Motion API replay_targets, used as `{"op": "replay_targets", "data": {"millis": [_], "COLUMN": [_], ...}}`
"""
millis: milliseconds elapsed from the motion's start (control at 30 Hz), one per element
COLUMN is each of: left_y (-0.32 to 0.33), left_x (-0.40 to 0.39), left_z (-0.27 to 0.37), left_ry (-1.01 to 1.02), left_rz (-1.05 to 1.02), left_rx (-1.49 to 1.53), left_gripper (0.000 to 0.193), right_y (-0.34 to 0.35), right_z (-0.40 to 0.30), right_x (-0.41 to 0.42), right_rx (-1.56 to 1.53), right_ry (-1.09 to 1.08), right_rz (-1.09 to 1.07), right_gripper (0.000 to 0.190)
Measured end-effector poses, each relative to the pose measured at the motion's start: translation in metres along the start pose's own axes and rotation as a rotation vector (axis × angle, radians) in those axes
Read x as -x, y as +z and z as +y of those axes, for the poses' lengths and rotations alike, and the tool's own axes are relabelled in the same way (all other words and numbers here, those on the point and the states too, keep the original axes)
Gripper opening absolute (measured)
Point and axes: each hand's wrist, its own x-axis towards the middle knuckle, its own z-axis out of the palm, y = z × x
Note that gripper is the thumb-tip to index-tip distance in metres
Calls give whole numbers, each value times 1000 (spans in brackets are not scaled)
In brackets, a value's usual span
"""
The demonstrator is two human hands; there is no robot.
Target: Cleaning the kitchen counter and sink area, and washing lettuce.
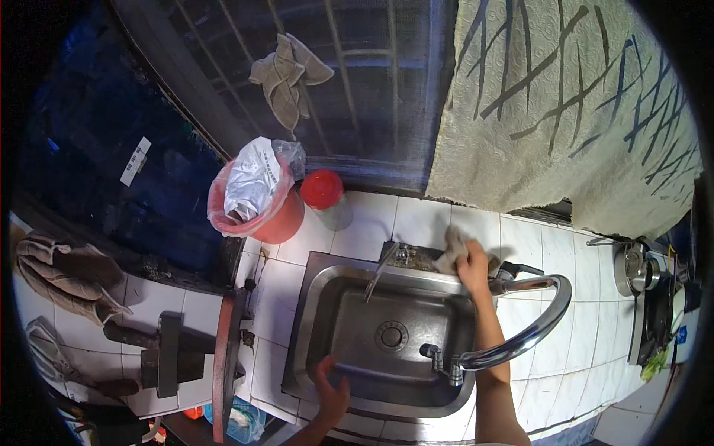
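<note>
My right hand (474,265) grips a crumpled greyish cloth (453,245), blurred, at the ledge behind the stainless steel sink (329,357). The cloth lies against a dark, stained recess (415,256) in the white tiles. My right forearm passes beneath the curved chrome faucet (546,329), whose spout hangs above the basin. Over the near left rim, my left hand (333,393) is held with fingers apart and nothing in it. A thin, stick-like item (380,272) crosses the sink's back rim; its exact kind is unclear. The drain strainer (391,336) shows in the basin floor.
A red bin (287,217) with a plastic liner stands at the back left, beside a red-lidded jar (323,192). A knife rack (170,354) hangs on the left wall. Metal pots (633,270) sit far right. A patterned curtain (535,111) hangs behind.
</note>
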Motion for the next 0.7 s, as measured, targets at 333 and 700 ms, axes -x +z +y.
{"op": "replay_targets", "data": {"millis": [333,700], "left_y": [0,-44], "left_x": [27,75], "left_z": [6,-16], "left_ry": [-26,-73], "left_rz": [-154,-135], "left_rx": [-52,-27], "left_gripper": [52,31], "right_y": [75,18], "right_z": [0,-30], "right_x": [-84,95], "right_rx": [47,161], "right_ry": [-386,-185], "right_rz": [-114,34], "right_gripper": [38,24]}}
